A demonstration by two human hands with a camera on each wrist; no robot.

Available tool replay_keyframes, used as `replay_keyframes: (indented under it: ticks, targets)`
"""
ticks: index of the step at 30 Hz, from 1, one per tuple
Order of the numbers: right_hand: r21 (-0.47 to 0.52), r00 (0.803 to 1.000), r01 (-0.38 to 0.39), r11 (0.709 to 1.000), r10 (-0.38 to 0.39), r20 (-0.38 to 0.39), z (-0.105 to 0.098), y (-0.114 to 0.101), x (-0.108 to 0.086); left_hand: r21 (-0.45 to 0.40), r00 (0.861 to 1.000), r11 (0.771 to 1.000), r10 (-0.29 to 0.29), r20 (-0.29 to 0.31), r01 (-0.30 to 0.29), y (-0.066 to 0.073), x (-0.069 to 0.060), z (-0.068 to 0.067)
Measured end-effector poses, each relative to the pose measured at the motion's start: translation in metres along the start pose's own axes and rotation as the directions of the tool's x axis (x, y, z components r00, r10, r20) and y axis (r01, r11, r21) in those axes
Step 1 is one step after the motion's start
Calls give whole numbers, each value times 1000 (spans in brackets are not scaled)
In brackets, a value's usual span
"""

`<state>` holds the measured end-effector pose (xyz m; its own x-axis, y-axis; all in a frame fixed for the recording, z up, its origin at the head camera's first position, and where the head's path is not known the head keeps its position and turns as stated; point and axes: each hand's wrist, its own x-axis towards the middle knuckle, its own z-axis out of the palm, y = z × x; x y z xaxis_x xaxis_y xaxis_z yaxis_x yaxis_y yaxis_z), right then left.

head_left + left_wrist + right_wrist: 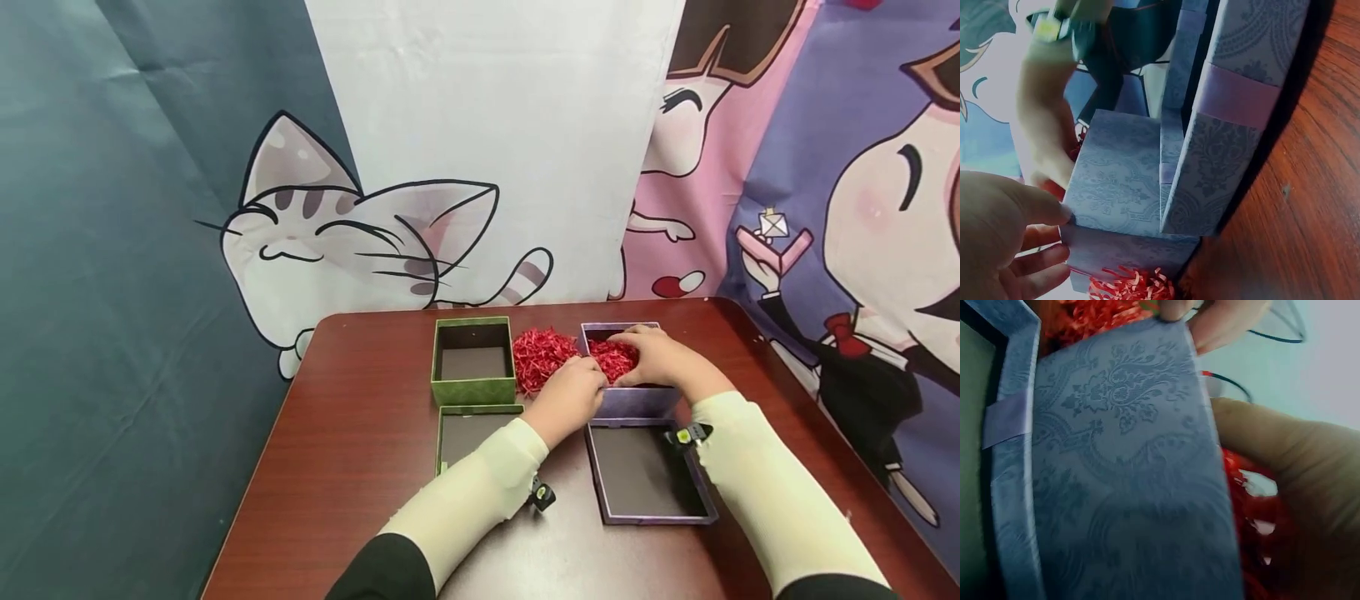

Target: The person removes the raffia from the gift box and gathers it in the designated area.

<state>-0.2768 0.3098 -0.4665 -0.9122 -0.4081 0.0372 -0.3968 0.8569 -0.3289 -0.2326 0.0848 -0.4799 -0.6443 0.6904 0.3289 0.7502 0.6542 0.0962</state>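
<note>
A purple patterned box stands upright at the right of the table, its opening facing up. My left hand pinches its near left corner, thumb and fingers at the rim in the left wrist view. Inside the opening, my right hand holds a clump of red shredded paper between curved fingers and thumb; the front wall hides part of that hand in the right wrist view. A loose pile of red shredded paper lies on the table just left of the box.
Left of the pile stands a green box with a dark interior. Its green lid lies in front, partly covered by my left sleeve. The purple lid lies upturned before the purple box. A printed curtain hangs behind the table.
</note>
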Motion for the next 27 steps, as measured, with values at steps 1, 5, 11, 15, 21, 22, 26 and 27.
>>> replay_keyframes:
  ticks: [1, 5, 11, 15, 21, 22, 26, 27]
  targets:
    - [-10, 998, -7, 1000, 8, 55, 3, 0, 7, 1, 1000, 1000, 3, -2, -3, 1, 0, 0]
    - [-32, 976, -14, 999, 21, 218, 15, 0, 26, -6, 1000, 1000, 9, -17, -9, 1, -2, 0]
    - [-58, 960, -22, 998, 37, 277, 27, 1, 38, -34, 999, 999, 4, -46, -6, -1, -4, 1]
    - [-15, 971, -19, 1000, 22, 237, 28, 6, 40, -47, 999, 999, -9, -45, 7, 0, -5, 2]
    - [24, 987, -36, 999, 32, 156, 7, 9, 38, -55, 999, 998, -21, -36, 19, 0, -5, 5]
    - [37, 989, -50, 998, 45, 141, 1, 9, 37, -55, 999, 998, -23, -34, 21, 0, -5, 5]
    - [109, 994, -80, 991, 72, 78, -36, 8, 30, -58, 999, 998, -31, -39, 29, 1, -6, 5]
    - [129, 995, -85, 988, 78, 61, -46, 8, 28, -59, 999, 998, -33, -40, 31, 1, -6, 5]
